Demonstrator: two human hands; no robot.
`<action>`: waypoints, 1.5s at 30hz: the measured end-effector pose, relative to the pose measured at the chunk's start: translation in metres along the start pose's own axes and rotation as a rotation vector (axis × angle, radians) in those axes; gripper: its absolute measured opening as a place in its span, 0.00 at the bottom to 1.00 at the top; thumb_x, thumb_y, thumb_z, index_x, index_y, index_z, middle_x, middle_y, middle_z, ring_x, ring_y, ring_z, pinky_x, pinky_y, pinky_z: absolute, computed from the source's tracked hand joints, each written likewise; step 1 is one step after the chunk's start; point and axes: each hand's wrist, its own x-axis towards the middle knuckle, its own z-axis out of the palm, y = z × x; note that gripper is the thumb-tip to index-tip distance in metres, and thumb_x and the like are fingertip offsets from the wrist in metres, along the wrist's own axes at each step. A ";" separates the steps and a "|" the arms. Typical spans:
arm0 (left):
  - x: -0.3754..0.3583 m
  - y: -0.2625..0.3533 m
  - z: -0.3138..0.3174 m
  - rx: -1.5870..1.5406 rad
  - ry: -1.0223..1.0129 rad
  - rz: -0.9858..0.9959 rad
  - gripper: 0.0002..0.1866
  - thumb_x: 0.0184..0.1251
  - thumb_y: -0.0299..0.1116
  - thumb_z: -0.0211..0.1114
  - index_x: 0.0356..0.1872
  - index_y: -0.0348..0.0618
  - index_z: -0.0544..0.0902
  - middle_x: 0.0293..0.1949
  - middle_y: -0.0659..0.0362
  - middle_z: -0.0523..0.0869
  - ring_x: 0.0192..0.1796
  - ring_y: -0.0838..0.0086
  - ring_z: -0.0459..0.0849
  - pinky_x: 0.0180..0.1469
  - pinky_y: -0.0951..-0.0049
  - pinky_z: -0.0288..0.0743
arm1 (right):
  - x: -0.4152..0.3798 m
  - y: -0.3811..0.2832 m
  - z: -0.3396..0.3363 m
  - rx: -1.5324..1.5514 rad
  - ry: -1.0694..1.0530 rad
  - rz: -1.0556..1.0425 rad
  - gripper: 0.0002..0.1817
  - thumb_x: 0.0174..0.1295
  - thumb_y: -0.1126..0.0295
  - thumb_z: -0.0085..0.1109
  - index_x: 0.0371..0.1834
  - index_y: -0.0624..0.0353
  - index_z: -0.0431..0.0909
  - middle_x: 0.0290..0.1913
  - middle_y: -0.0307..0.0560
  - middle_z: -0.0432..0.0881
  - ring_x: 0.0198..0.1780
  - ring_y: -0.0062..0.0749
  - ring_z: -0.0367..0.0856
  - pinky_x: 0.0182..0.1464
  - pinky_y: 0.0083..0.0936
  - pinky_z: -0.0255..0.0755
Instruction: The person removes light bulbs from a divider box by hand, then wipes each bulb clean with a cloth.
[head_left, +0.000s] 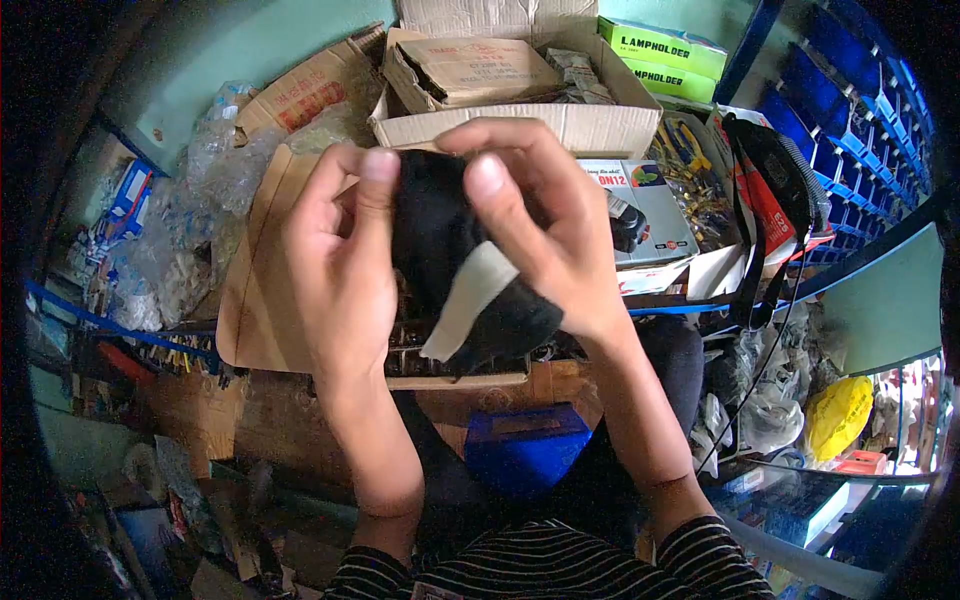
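Between my two hands is a piece of black cloth (pixel 430 235) with a pale whitish strip (pixel 472 300) hanging across its lower part. My left hand (pixel 345 230) grips its left edge, thumb on the near side and fingers curled behind. On the other side my right hand (pixel 540 220) pinches the upper right edge, thumb pressed on the front, while the lower cloth drapes past my wrist. Under the cloth lies an opened cardboard box (pixel 275 265), its contents mostly covered by the cloth and my hands.
Behind stands a large carton (pixel 520 125) holding a smaller box. Green lampholder boxes (pixel 665 60) are stacked at back right, near yellow-handled pliers (pixel 690 145). A black strapped bag (pixel 780 170) hangs before blue bins (pixel 850 130). Clear plastic bags (pixel 165 270) crowd the left; a blue box (pixel 528 445) sits below.
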 end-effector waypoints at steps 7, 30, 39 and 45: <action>0.001 0.000 -0.002 0.161 -0.007 -0.013 0.16 0.78 0.42 0.56 0.36 0.38 0.80 0.28 0.66 0.80 0.32 0.87 0.72 0.35 0.81 0.67 | -0.003 0.004 0.007 -0.272 0.006 -0.144 0.18 0.64 0.61 0.65 0.51 0.63 0.79 0.42 0.57 0.84 0.44 0.45 0.86 0.45 0.33 0.77; -0.013 0.015 0.008 -0.395 -0.150 -0.454 0.22 0.71 0.45 0.64 0.52 0.34 0.80 0.33 0.62 0.85 0.36 0.83 0.81 0.42 0.82 0.73 | 0.002 -0.003 -0.007 -0.121 0.261 0.089 0.25 0.71 0.57 0.59 0.17 0.63 0.74 0.15 0.29 0.67 0.22 0.11 0.61 0.22 0.20 0.56; -0.005 0.006 0.004 -0.137 0.082 -0.278 0.20 0.72 0.44 0.64 0.49 0.34 0.84 0.40 0.59 0.86 0.41 0.80 0.80 0.47 0.79 0.73 | 0.007 0.005 -0.030 -0.084 0.030 -0.239 0.13 0.63 0.63 0.66 0.34 0.64 0.82 0.30 0.42 0.79 0.35 0.24 0.76 0.40 0.23 0.70; -0.006 0.015 0.006 0.018 0.107 -0.238 0.20 0.72 0.44 0.64 0.49 0.35 0.83 0.41 0.60 0.86 0.43 0.80 0.79 0.49 0.79 0.71 | 0.005 0.006 -0.032 -0.204 -0.066 -0.103 0.12 0.59 0.67 0.69 0.41 0.62 0.83 0.36 0.46 0.81 0.41 0.35 0.79 0.47 0.28 0.72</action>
